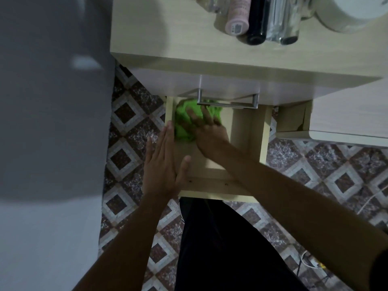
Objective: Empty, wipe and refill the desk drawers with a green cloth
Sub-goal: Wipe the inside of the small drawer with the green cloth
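Observation:
A light wood drawer (263, 135) is pulled out from the desk below me, and its inside shows no contents other than the cloth. A bright green cloth (183, 124) lies bunched in the drawer's far left corner. My right hand (206, 131) presses down on the cloth with its fingers spread over it. My left hand (165, 162) lies flat along the drawer's left wall, fingers straight and thumb inside the drawer. A closed upper drawer with a metal handle (228, 102) overhangs the cloth's far edge.
Several bottles (255, 19) and a white round container (352, 11) stand on the desk top (168, 28). A grey surface (52, 101) fills the left side. Patterned floor tiles (336, 175) surround the drawer. My dark-trousered leg (220, 248) stands before it. A cable (310, 263) lies at lower right.

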